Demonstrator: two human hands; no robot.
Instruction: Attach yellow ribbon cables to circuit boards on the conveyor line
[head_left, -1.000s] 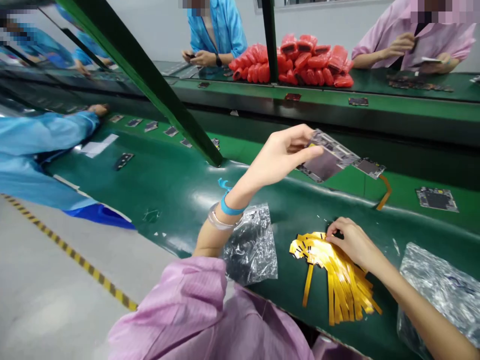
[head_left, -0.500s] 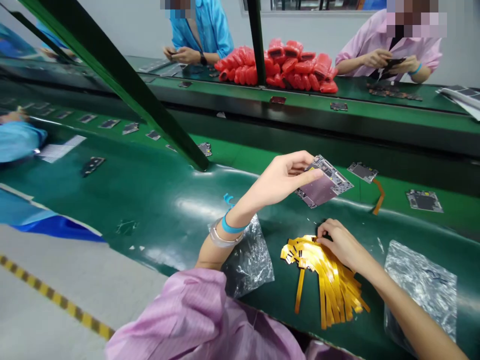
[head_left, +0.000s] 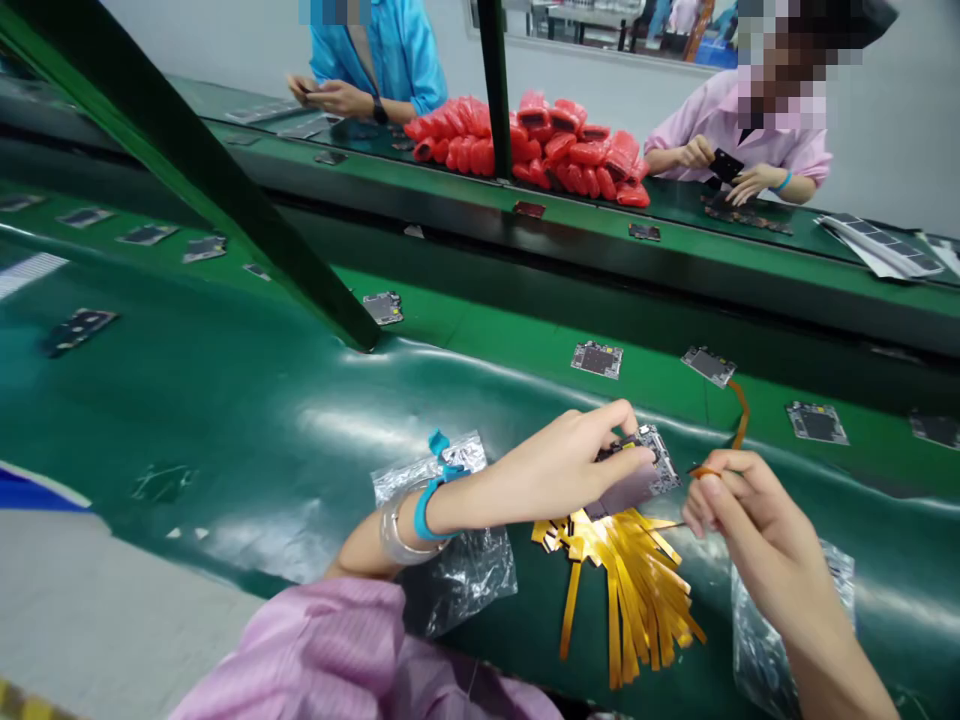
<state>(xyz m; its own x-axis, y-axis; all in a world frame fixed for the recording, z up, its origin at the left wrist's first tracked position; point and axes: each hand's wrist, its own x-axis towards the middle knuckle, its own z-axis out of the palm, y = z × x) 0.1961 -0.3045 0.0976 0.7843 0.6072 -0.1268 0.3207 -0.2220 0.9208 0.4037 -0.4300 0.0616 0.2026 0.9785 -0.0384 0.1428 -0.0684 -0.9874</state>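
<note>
My left hand (head_left: 592,455) grips a circuit board (head_left: 637,480) by its left edge, thumb on top. To its right, my right hand (head_left: 750,505) pinches an orange flex cable (head_left: 703,471), its dark end pointing toward the board with a small gap between them. Beneath the board lies a fanned pile of yellow-orange flex cables (head_left: 637,600) on the green mat. Another board (head_left: 709,367) with an orange cable attached rests on the green strip behind my hands.
Clear plastic bags lie left (head_left: 472,570) and right (head_left: 757,630) of the pile. More boards (head_left: 597,359) line the green strip. A slanted green post (head_left: 300,250) stands at left. Across the bench, two people handle parts beside red wrapped packages (head_left: 555,150).
My left hand has brought the board down and nearer the pile. My right hand has lifted a flex cable from the pile and moved it up to the board's right side.
</note>
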